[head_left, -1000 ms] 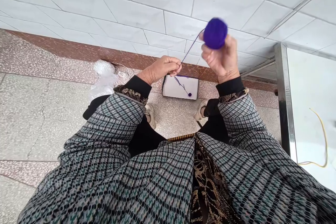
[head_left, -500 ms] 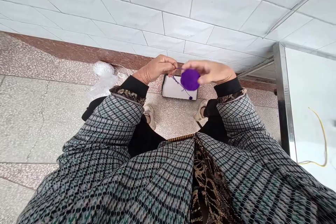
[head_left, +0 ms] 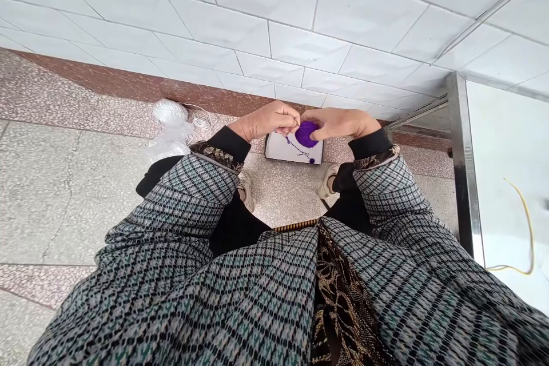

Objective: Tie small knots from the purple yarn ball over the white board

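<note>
A purple ball of yarn (head_left: 306,134) is gripped by my right hand (head_left: 338,123), its fingers bent over the top and the thumb at the near side. Close beside it, my left hand (head_left: 274,119) pinches the purple yarn strand between thumb and fingers. From below my left hand a loose, kinked length of purple yarn (head_left: 295,147) hangs over a shallow white-bottomed box (head_left: 278,151) on the floor. A small dark purple clump (head_left: 312,160) lies at the box's near right edge. My hands hide the far part of the box.
On the floor to the left are a white ball of yarn (head_left: 169,110) and a clear plastic bag (head_left: 171,136). A white tiled wall (head_left: 240,34) rises ahead. At right stands a metal-edged white table (head_left: 497,154) with a yellow cord (head_left: 530,229). My shoes (head_left: 245,190) flank the box.
My right hand came down and left with the purple ball, from raised near the wall to beside my left hand. My left hand shifted slightly, still pinching the strand.
</note>
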Demonstrator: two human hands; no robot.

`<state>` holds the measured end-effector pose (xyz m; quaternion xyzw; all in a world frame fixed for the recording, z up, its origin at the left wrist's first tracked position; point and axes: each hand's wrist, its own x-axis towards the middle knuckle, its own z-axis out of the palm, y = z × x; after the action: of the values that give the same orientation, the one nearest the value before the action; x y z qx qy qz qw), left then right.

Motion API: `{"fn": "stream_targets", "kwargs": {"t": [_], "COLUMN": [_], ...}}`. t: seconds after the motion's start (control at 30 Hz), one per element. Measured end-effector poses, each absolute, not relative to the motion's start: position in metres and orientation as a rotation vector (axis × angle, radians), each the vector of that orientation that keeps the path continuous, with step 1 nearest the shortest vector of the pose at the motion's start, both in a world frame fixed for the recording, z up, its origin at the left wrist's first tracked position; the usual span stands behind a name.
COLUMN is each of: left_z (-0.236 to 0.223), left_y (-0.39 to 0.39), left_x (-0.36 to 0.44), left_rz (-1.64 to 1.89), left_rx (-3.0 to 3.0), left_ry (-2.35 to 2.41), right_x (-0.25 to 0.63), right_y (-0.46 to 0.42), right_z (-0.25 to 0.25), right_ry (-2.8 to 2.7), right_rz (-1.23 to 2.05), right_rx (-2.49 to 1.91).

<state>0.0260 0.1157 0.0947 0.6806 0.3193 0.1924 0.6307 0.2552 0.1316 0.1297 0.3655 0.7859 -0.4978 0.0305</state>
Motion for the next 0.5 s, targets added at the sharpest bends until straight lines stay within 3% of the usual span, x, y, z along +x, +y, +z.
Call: {"fn": "stream_targets", "kwargs": {"t": [0.17,0.33,0.5], "left_z": [0.088,0.079,0.062], "left_y": [0.117,0.117,0.123], "left_x": [0.022,0.015,-0.010], "left_rz": [0.644,0.754,0.732], "left_rx": [1.287,1.137,1.126], "left_ry": [0.692,0.701,0.737], "right_x": [0.281,0.289,0.292], "right_y": [0.133,0.125,0.127], "right_z": [0.128,0.120,0.124], "right_ry": [2.346,2.330,2.245], "right_rz": [-2.171,-2.921,-3.156], "right_rx": [0.608,0.426,0.077]}}
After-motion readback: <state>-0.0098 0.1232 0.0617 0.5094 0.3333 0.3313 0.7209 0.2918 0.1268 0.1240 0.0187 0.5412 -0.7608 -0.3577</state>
